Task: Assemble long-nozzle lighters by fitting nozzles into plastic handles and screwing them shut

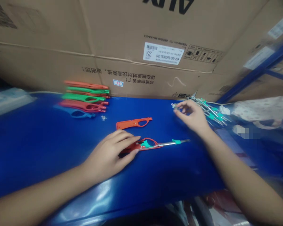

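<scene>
My left hand (109, 152) is closed around the grip end of a red lighter handle half (153, 148), held low over the blue table. Inside the shell are a teal trigger (146, 144) and white wires. A metal lighter rod (166, 144) with a teal clip sticks out to the right. Just beyond lies an orange handle half (129, 124), apart from the hand. My right hand (194, 116) pinches a small pale, partly clear piece (173, 106) between thumb and forefinger; its kind is too small to make out. Close behind that hand is a pile of metal rods (214, 113) with teal clips.
Red, green, orange and blue lighter handle shells (85, 99) are stacked at the back left, beside tiny metal screws (104, 118). A big cardboard box (122, 31) walls off the back. White cloth (254, 108) lies at the right, near a blue metal frame (254, 75).
</scene>
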A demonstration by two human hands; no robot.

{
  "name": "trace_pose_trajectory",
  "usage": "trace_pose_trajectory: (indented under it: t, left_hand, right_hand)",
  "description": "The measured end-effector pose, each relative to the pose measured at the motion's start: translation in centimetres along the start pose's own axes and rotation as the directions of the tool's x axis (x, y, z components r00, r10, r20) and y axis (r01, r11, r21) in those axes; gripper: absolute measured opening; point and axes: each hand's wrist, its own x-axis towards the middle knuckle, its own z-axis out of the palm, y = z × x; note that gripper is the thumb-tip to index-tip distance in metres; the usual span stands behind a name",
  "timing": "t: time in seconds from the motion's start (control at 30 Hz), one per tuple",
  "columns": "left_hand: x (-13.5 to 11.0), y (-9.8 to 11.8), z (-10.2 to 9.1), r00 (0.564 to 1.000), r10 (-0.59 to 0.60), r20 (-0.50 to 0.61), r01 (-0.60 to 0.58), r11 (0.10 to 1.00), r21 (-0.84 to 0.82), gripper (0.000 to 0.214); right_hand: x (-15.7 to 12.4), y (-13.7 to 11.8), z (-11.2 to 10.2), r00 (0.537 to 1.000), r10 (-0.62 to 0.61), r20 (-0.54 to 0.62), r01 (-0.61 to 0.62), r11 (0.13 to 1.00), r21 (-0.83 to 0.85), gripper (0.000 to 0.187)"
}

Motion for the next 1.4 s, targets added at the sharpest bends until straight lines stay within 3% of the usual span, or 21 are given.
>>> trace_pose_trajectory:
  t: [0.07, 0.1, 0.23, 0.4, 0.57, 0.6, 0.67, 0.73, 0.77, 0.8, 0.87, 0.97, 1.07, 1.17, 1.23, 1.3, 1.4]
  left_hand:
    - [0.0, 0.0, 0.1, 0.998, -0.045, -0.041, 0.042, 0.998, -0.055, 0.038]
    - [0.1, 0.0, 0.1, 0.997, -0.058, -0.052, 0.054, 0.995, -0.081, 0.04]
    - [0.0, 0.1, 0.1, 0.999, -0.009, -0.05, 0.001, 0.989, -0.151, 0.043]
    - [-0.1, 0.4, 0.1, 0.996, 0.0, -0.094, -0.021, 0.974, -0.227, 0.033]
    - [0.8, 1.0, -1.5, 0.992, -0.114, -0.056, 0.098, 0.969, -0.228, 0.024]
    - [1.0, 1.1, -2.1, 0.977, -0.213, -0.032, 0.195, 0.938, -0.285, 0.021]
    - [1.7, 1.4, -3.1, 0.882, -0.458, 0.113, 0.451, 0.749, -0.485, 0.026]
    - [2.2, 1.5, -3.8, 0.768, -0.502, 0.398, 0.631, 0.487, -0.604, 0.03]
    - [2.4, 1.4, -4.0, 0.727, -0.484, 0.487, 0.679, 0.402, -0.614, 0.031]
    - [2.5, 1.3, -4.1, 0.709, -0.48, 0.518, 0.699, 0.378, -0.607, 0.031]
    - [2.5, 1.1, -4.1, 0.729, -0.499, 0.47, 0.681, 0.457, -0.572, 0.029]
    - [2.1, 1.0, -3.9, 0.793, -0.47, 0.388, 0.609, 0.611, -0.506, 0.026]
    - [1.5, 1.2, -3.5, 0.821, -0.418, 0.389, 0.568, 0.662, -0.488, 0.025]
    - [1.0, 1.2, -2.7, 0.858, -0.375, 0.351, 0.509, 0.718, -0.475, 0.022]
    - [0.7, 1.1, -2.1, 0.884, -0.338, 0.323, 0.461, 0.75, -0.474, 0.021]
    - [0.5, 0.9, -1.6, 0.906, -0.306, 0.293, 0.415, 0.779, -0.47, 0.022]
    - [0.4, 0.6, -1.2, 0.928, -0.279, 0.247, 0.365, 0.817, -0.446, 0.022]
  right_hand:
    - [-1.9, -3.8, 0.5, 0.985, -0.103, 0.137, 0.044, 0.924, 0.38, 0.018]
    - [-3.0, -5.6, 0.7, 0.963, -0.157, 0.219, 0.037, 0.881, 0.472, 0.016]
    - [-6.5, -10.2, 1.5, 0.886, -0.265, 0.38, -0.012, 0.807, 0.591, 0.01]
    - [-7.4, -11.1, 2.3, 0.848, -0.265, 0.459, -0.117, 0.75, 0.651, 0.012]
    - [-6.8, -10.2, 1.8, 0.842, -0.304, 0.446, -0.018, 0.811, 0.585, 0.026]
    - [-6.8, -9.9, 1.5, 0.84, -0.332, 0.429, 0.036, 0.824, 0.566, 0.027]
    - [-6.7, -9.5, 1.0, 0.81, -0.409, 0.42, 0.16, 0.844, 0.513, 0.024]
    - [-6.8, -9.3, 0.8, 0.754, -0.475, 0.452, 0.265, 0.852, 0.452, 0.019]
    - [-6.9, -9.2, 0.7, 0.734, -0.491, 0.47, 0.299, 0.854, 0.425, 0.017]
    - [-7.0, -9.2, 0.8, 0.724, -0.497, 0.477, 0.325, 0.857, 0.399, 0.016]
    - [-7.2, -9.2, 1.2, 0.725, -0.504, 0.469, 0.359, 0.858, 0.368, 0.013]
    - [-7.4, -9.2, 1.8, 0.758, -0.492, 0.428, 0.324, 0.853, 0.408, 0.011]
    - [-7.5, -8.9, 2.3, 0.804, -0.458, 0.379, 0.219, 0.821, 0.527, 0.009]
    - [-7.4, -8.5, 2.6, 0.843, -0.363, 0.397, 0.04, 0.779, 0.626, 0.007]
    - [-7.2, -8.3, 2.6, 0.832, -0.273, 0.482, -0.116, 0.765, 0.633, 0.01]
    - [-7.0, -8.1, 2.5, 0.789, -0.206, 0.579, -0.254, 0.748, 0.613, 0.014]
    - [-6.7, -8.0, 2.4, 0.733, -0.172, 0.658, -0.375, 0.705, 0.602, 0.018]
